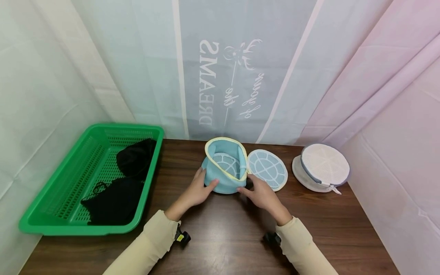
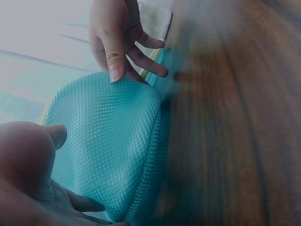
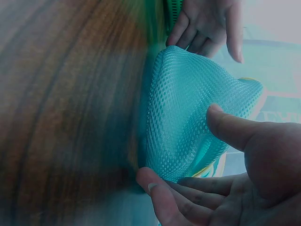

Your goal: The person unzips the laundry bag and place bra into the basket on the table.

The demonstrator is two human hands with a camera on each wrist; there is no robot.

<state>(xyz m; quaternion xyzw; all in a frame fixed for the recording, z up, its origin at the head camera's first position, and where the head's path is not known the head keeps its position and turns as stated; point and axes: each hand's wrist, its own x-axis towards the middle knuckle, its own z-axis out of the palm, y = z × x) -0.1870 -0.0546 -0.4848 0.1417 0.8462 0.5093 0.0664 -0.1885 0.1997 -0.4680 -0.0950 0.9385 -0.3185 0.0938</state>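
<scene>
A light-blue mesh laundry bag (image 1: 225,185) with yellow trim stands upright on the table, its round mouth uncovered and its wall slumping at the front. The attached round lid (image 1: 267,169) is folded out flat to the right. At the bag's left side my left hand (image 1: 199,189) rests with loose fingers; in the right wrist view its thumb stands apart from the mesh. My right hand (image 1: 260,193) holds the bag's right side, thumb on the front of the mesh and fingers round the side. The wall partly hides the right fingertips in the left wrist view.
On the left stands a green plastic basket (image 1: 146,198) with black cloth items (image 1: 117,200) inside. A white round mesh bag (image 1: 324,164) with grey trim and a zip sits at the right. Behind the wooden table (image 1: 220,236) hangs a printed curtain (image 1: 240,23).
</scene>
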